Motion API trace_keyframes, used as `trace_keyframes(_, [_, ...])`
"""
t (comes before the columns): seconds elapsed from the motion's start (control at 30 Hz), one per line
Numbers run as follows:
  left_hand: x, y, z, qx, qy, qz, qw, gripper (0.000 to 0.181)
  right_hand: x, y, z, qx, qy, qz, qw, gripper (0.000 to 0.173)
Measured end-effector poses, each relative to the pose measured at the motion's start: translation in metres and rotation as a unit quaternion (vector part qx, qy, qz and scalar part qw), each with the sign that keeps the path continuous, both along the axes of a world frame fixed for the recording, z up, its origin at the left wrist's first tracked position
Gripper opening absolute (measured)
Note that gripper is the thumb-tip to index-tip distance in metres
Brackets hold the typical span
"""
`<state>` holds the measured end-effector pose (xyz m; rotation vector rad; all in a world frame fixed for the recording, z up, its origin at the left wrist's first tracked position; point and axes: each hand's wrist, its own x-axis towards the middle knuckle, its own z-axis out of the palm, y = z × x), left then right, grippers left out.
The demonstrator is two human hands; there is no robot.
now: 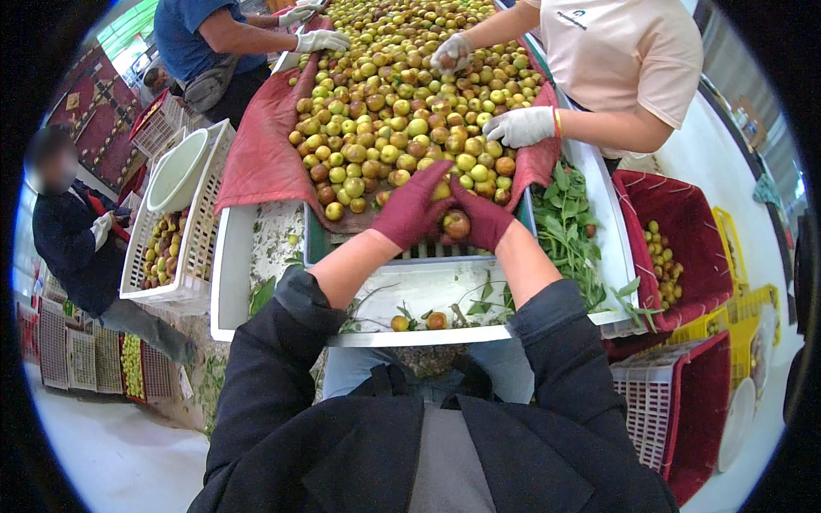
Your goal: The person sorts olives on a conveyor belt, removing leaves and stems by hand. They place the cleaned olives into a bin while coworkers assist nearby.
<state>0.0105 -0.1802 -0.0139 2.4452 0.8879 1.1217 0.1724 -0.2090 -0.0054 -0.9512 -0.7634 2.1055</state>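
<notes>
Both my hands, in dark red gloves, meet over the near end of a large heap of yellow-green and reddish-brown jujubes [391,128]. A reddish-brown jujube [456,224] sits between my left hand [414,208] and my right hand [482,218]; the right fingers curl around it. A yellower fruit [441,191] shows between the thumbs and fingertips; which hand bears it is unclear. Under my wrists is a slatted edge [442,251] of the sorting table. Red quilted cloth [269,141] lines both sides of the heap.
A white metal trough [417,338] with two loose jujubes, twigs and leaves lies nearest me. Leafy stems [567,224] fill its right side. Two co-workers' gloved hands reach into the heap from left and right. Crates [205,224] stand left; red-lined baskets [680,243] stand right.
</notes>
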Motion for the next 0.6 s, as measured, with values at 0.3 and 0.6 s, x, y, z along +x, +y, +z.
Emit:
trace_keyframes(0.3, [-0.024, 0.027, -0.014, 0.096, 0.237, 0.147, 0.956, 0.056, 0.09, 0.011, 0.0, 0.272, 0.077, -0.275, 0.919, 0.055])
trace_keyframes(0.6, [-0.112, 0.06, -0.02, -0.012, 0.254, 0.373, 0.892, 0.05, 0.361, -0.038, -0.021, 0.138, -0.117, -0.659, 0.73, 0.056])
